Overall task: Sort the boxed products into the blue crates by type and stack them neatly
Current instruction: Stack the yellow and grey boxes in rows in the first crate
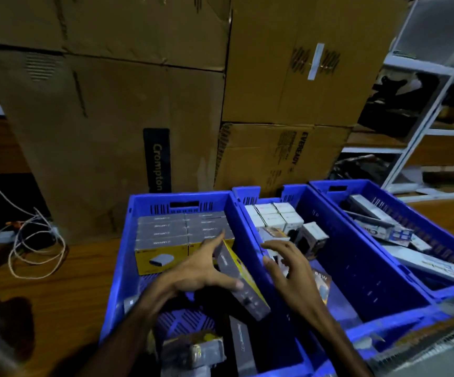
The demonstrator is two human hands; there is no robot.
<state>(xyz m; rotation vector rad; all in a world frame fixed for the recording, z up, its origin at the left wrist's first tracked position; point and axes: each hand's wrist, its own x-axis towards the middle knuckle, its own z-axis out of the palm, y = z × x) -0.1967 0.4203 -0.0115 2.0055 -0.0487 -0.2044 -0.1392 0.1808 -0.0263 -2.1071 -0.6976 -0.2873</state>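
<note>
Three blue crates stand side by side on a wooden floor. The left crate (119,268) holds neat rows of grey-and-yellow boxes (163,240) at its far end. My left hand (201,273) holds one tilted grey-and-yellow box (240,284) over this crate, thumb on its near side and fingers along its far edge. My right hand (283,265) hovers with spread fingers over the middle crate (356,270), just above small boxes there. White boxes (274,216) are stacked at the middle crate's far end. Loose boxes (193,349) lie at the left crate's near end.
The right crate (438,240) holds long white cartons lying jumbled. Large cardboard cartons (111,131) are stacked right behind the crates. White cables (35,246) lie on the floor to the left. Metal shelving (424,118) stands at the right.
</note>
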